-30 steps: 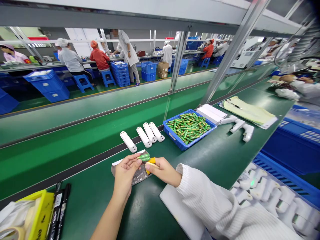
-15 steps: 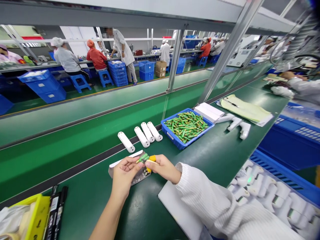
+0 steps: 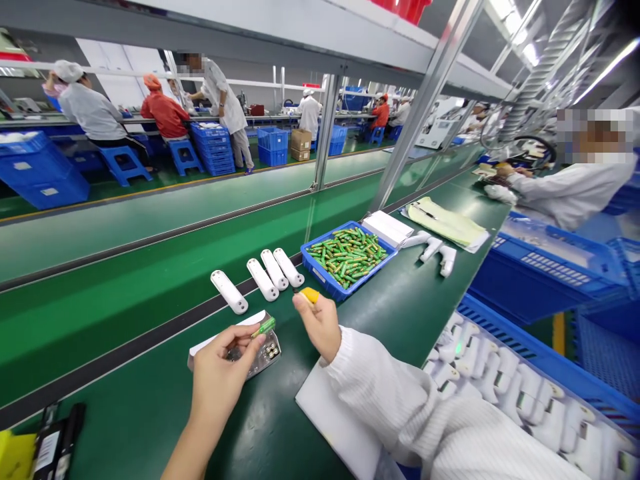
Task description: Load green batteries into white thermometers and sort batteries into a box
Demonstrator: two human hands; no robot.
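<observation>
Over a small open box of shiny round metal pieces, my left hand pinches a green battery between thumb and fingers; whether it is just one I cannot tell. My right hand is closed around a small yellow-handled tool with a dark tip, whose kind I cannot make out. It is held apart from the battery, just in front of the blue tray. That tray holds a heap of green batteries. Several long white casings lie beyond my left hand.
A white board lies under my right forearm. White handle-shaped parts and a yellow paper lie farther right. A blue crate holds many white devices. Black markers are at lower left. A co-worker sits at the far right.
My right hand has drawn the yellow-handled tool away from the battery, up and to the right relative to my left hand. The view has turned right, showing more of the co-worker.
</observation>
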